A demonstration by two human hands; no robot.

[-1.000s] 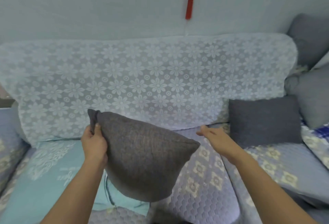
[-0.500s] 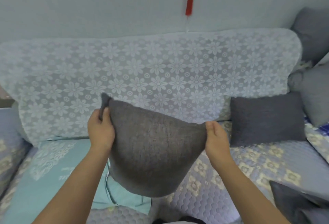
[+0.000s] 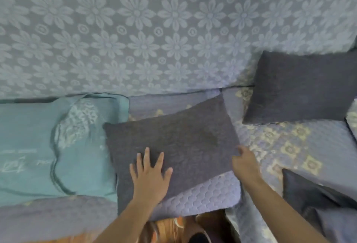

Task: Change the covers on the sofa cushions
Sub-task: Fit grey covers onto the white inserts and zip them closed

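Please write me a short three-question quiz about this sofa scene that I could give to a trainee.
1. True or false: the left hand lies flat with spread fingers on the grey cushion.
2. What lies directly left of that cushion on the seat? A) a folded towel B) a teal cover C) a book
3. Where does the right hand meet the cushion?

Key:
1. True.
2. B.
3. At its right edge, near the lower right corner; whether the fingers pinch it cannot be told. Another dark cushion leans against the lace-covered backrest further right.
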